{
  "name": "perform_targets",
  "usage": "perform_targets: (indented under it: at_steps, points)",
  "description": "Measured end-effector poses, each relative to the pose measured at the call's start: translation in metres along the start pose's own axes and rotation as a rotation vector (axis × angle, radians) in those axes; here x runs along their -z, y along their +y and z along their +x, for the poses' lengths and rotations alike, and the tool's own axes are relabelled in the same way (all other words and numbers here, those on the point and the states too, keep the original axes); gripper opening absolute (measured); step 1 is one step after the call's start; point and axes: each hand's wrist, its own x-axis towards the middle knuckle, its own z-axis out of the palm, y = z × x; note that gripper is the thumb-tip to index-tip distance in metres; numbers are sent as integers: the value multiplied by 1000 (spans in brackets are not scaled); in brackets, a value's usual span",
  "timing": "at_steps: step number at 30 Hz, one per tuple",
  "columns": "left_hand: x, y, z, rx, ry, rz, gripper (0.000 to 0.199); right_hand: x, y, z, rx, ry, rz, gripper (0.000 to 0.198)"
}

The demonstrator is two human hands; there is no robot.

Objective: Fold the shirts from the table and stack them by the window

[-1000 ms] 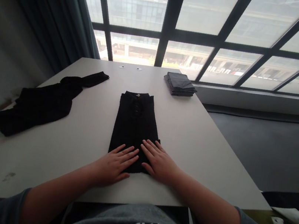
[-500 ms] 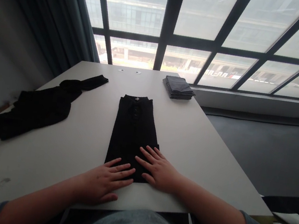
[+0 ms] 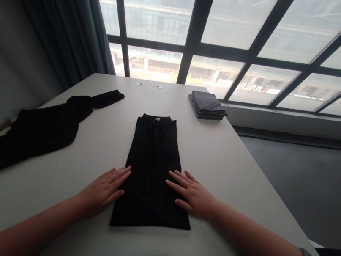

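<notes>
A black shirt [image 3: 156,156], folded into a long narrow panel, lies flat on the white table with its collar and buttons at the far end. My left hand [image 3: 105,187] rests at its left edge, fingers stretched out and the tips touching the fabric. On the right edge lies my right hand [image 3: 192,193], flat with its fingers spread over the cloth. Neither hand grips anything. The shirt's near hem lies straight across, a little closer to me than both hands.
Another black garment [image 3: 42,126] lies loosely along the left side of the white table [image 3: 221,234]. A stack of folded grey clothes [image 3: 208,105] sits at the far right corner. Large windows and a dark curtain [image 3: 87,17] stand beyond the table.
My hands have moved apart to the shirt's two side edges, the left one outward. The shirt's lower part now shows down to its hem. The view has shifted slightly.
</notes>
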Motion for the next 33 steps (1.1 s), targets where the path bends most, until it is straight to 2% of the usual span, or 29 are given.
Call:
perform_targets:
  at_steps: [3,7,11,14,16,19,22,25,28,30,33]
  points:
    - [2,-31,39,180,52,-19,62,5,31,28,-153,120,29,61]
    - [2,-79,133,401,68,-85,63,21,79,105,-422,231,40,61]
    - [2,-113,218,525,150,-204,60,40,115,176,-518,309,111,56]
    - [-2,-130,252,540,151,-246,65,48,138,208,-521,414,213,54]
    - [-6,-139,266,571,182,-313,72,51,153,221,-497,500,323,54]
    - [-10,-151,281,670,298,-496,83,51,172,235,-467,629,505,55]
    - [-9,-154,294,710,362,-758,78,50,179,243,-441,716,795,67]
    - [-6,-150,303,656,306,-964,56,52,176,244,-348,719,1142,85]
    - [-3,-145,303,581,271,-1208,56,59,170,239,-270,707,1372,93]
    - [-1,-142,300,508,289,-1344,64,65,166,235,-274,695,1474,89]
    - [2,-139,294,399,323,-1403,65,73,159,229,-311,611,1533,69]
